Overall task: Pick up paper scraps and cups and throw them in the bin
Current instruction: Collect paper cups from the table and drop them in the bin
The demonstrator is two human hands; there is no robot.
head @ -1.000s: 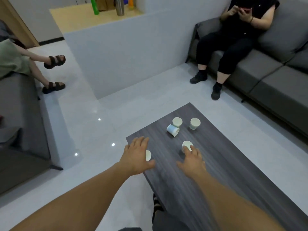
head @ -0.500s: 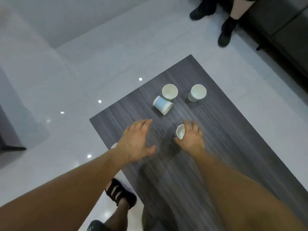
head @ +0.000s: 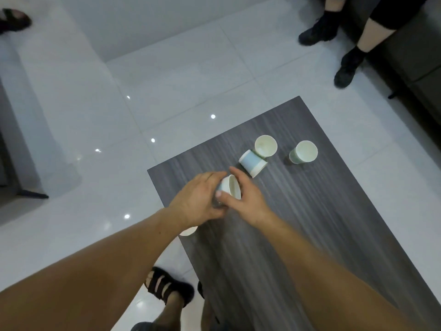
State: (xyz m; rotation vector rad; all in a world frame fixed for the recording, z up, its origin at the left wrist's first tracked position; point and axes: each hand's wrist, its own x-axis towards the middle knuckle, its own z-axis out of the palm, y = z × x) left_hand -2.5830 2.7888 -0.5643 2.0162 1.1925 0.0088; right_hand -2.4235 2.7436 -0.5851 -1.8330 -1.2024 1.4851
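Both hands meet over the near left part of the dark wooden table point(head: 322, 223). My right hand point(head: 243, 199) grips a tilted paper cup point(head: 231, 187) by its rim, and my left hand point(head: 198, 199) wraps around the cup's base. A blue paper cup point(head: 252, 163) lies on its side just beyond. Two more cups stand upright behind it, a white one point(head: 265, 145) and a greenish one point(head: 303, 152). Another white cup point(head: 188, 231) peeks out under my left wrist at the table's edge. No bin or paper scraps are in view.
White glossy tile floor surrounds the table. A seated person's legs and black shoes point(head: 343, 70) are at the top right by a grey sofa point(head: 417, 68). My sandalled foot point(head: 167, 287) is beside the table's near left edge. Another sandal point(head: 14, 20) shows top left.
My right hand lifted the cup off the table and tilted it toward the left. My left hand moved in and closed around its base. The camera view shifted slightly.
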